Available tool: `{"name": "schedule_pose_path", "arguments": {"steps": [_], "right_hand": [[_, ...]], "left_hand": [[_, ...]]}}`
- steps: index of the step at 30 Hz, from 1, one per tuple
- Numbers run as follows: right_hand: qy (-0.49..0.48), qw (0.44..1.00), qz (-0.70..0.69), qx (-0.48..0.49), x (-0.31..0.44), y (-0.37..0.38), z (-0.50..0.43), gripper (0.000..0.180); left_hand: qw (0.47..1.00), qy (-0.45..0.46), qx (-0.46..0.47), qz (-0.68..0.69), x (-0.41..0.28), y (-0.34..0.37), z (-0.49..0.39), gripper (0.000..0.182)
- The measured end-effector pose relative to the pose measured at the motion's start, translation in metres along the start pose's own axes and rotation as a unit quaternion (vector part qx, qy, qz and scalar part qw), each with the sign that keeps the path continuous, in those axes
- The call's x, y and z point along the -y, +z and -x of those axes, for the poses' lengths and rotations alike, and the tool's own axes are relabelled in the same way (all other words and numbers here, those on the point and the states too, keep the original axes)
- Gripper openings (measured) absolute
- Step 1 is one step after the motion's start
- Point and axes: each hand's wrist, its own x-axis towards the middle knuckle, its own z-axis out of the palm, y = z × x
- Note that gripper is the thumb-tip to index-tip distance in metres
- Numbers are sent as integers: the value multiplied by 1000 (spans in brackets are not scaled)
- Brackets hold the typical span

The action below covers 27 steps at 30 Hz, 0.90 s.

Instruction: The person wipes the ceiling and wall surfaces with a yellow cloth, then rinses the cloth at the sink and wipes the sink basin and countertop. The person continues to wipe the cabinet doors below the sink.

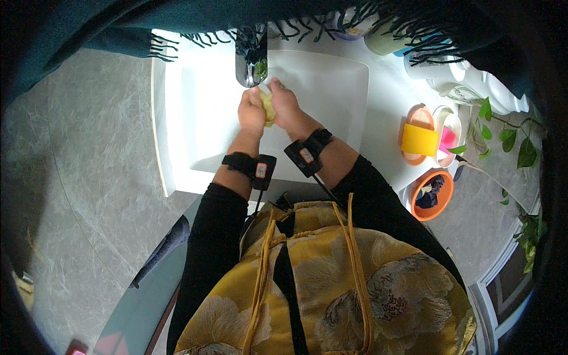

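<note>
Over the white washbasin [319, 75], just below the tip of the chrome faucet [251, 66], my two hands meet around a crumpled pale-yellow cloth [268, 108]. My left hand [251, 110] closes on its left side. From the right, my right hand [285, 103] grips the same cloth, with the thumb pointing up toward the faucet. Only a strip of the cloth shows between the palms; the fingers beneath are hidden. Whether water is running is hard to tell.
Right of the basin, a yellow sponge [419, 140] lies across an orange soap dish [417, 116], beside a white dish [453, 160] holding a pink piece [447, 140]. An orange bowl [431, 215] contains dark cloth. Several bottles [437, 66] and a trailing plant [508, 135] stand at upper right.
</note>
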Motion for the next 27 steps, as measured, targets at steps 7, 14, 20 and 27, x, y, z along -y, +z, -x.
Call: {"name": "schedule_pose_path", "arguments": {"steps": [7,14,20,27], "right_hand": [[0,989,-98,109,-2,-51,-16,34],[82,942,-260,198,-10,-30,-17,36],[24,955,-181,233,3,-23,-8,37],[-109,969,24,220,5,-30,-14,36]], "left_hand": [[833,-173,3,525,-15,-21,5,48],[979,-68,-1,193,-21,-8,15,39],[992,-19,-2,122,-15,-8,13,46],[901,-69,85,419,-16,-15,15,34]]}}
